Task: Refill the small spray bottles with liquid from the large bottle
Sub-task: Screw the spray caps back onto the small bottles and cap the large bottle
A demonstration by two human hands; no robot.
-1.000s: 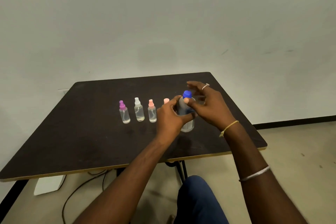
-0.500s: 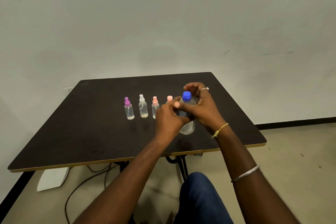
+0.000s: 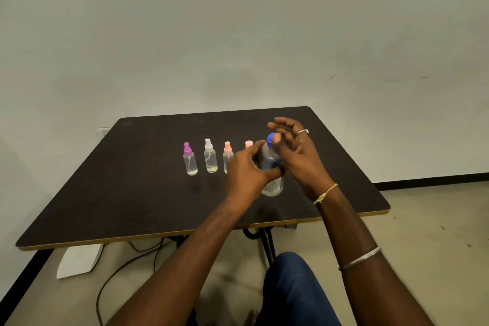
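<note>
My left hand [image 3: 247,169] grips the body of the large bottle [image 3: 272,184], fingers curled round it. The bottle stands upright on the desk [image 3: 132,180], right of its middle. My right hand [image 3: 299,156] sits at the top with its fingers spread wide and fairly straight and the thumb against the blue cap [image 3: 270,137]. Just left of the bottle, a row of small spray bottles runs along the desk's middle, parallel to the far edge: purple-topped [image 3: 190,163], white-topped [image 3: 210,160], peach-topped [image 3: 227,153], and a pink top [image 3: 248,144] whose body my left hand hides.
</note>
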